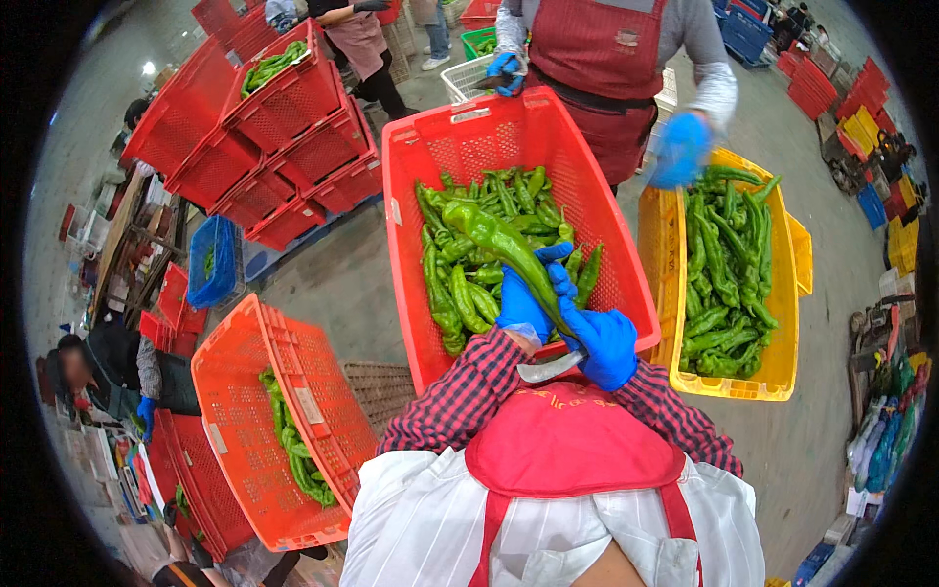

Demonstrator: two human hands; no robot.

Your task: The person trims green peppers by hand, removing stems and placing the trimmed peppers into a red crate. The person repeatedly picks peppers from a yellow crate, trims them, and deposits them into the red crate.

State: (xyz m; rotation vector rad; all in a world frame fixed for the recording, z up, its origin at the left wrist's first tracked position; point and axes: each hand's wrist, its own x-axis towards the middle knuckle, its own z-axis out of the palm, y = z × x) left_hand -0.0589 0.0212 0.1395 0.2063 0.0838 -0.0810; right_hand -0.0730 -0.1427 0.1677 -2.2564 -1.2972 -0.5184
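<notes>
A long green pepper [506,238] slants up over the red crate, its thick end pointing away from me. My left hand [527,301], in a blue glove, grips its narrow part from the left. In my blue-gloved right hand [609,348] is a small curved knife [550,368], its blade pointing left, close to my apron. The fingers of that hand also touch the pepper's narrow end. Many green peppers [469,293] lie in the red plastic crate [392,220] beneath my hands. The knife's handle is hidden inside my right hand.
A yellow crate [788,323] of green peppers stands at right. An orange crate [242,440] with a few peppers is at left. Stacked red crates [286,110] rise behind. Across from me, a co-worker in a red apron [594,44] has blue-gloved hands [682,150] near the crates.
</notes>
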